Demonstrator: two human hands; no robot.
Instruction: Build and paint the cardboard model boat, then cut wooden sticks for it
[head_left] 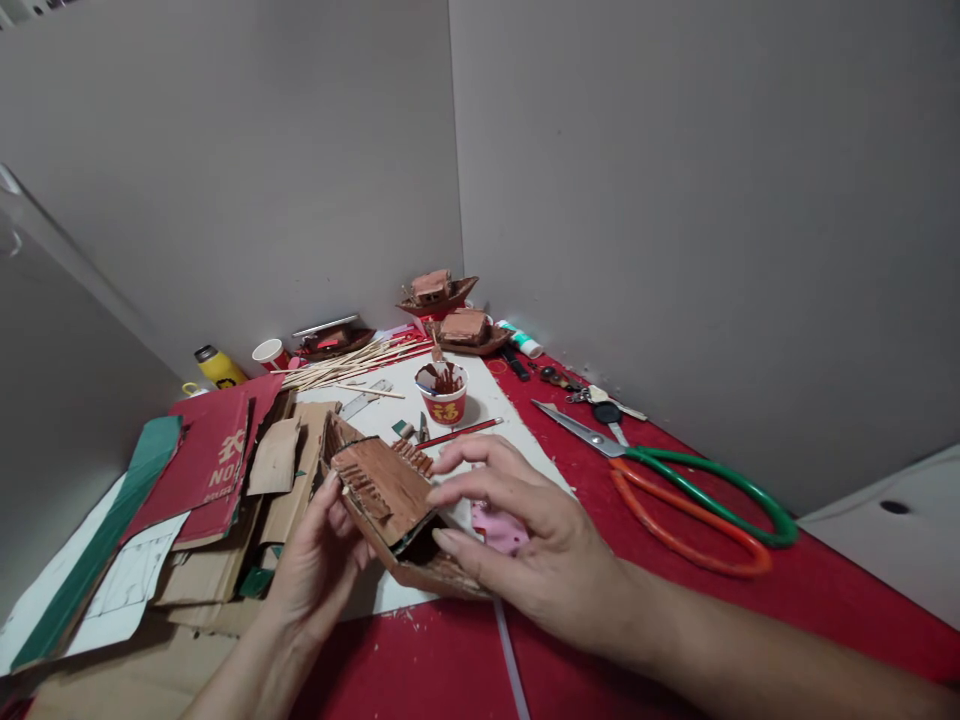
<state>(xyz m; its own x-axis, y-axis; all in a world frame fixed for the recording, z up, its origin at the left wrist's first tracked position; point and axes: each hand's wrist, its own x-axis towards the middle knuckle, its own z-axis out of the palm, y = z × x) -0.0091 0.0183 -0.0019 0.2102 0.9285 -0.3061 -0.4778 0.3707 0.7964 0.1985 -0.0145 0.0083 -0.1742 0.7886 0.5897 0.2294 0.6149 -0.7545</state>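
Right hand pinching cardboard boat | left hand gripping its side | red card reads "NO"

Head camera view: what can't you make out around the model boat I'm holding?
All in the head view:
Model boat: its near side, hidden by the right hand and left hand.
Pink object: mostly under the right hand; unidentifiable.
Small dark items: too small to identify.
Red cardboard lettering: partly cut off by folds.

Both forearms are bare, left hand and right hand ungloved.
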